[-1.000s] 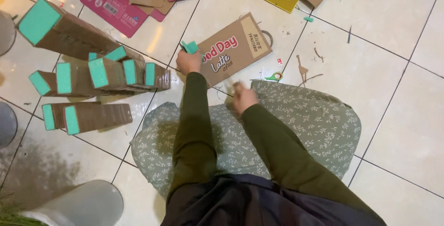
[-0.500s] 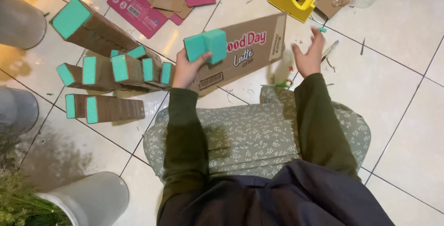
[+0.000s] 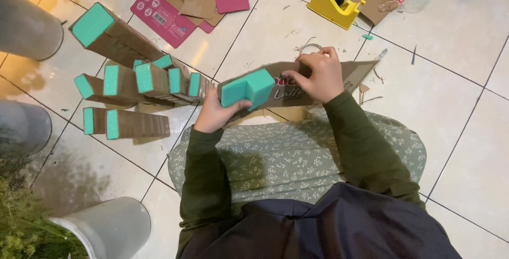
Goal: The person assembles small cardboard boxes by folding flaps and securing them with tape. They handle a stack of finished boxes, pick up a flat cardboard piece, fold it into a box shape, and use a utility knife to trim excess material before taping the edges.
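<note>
On the tiled floor at the left stand two grey pots, with a third pale one lower down beside some greenery. Next to them lies a cluster of cardboard blocks with teal end caps; I count about eight teal ends, the biggest block tilted at the top. The left hand grips the near end of a long cardboard piece, fingers curled under a teal L-shaped cap and thumb pressed along its lower edge. The right hand rests on top of the same cardboard, fingers bent and pinching its upper edge, so the piece runs between both hands above a green patterned cushion. Farther back lie two flat pink cartons, one rectangular, one partly under brown cardboard. To the right sits one yellow tape dispenser on brown cardboard sheets.
</note>
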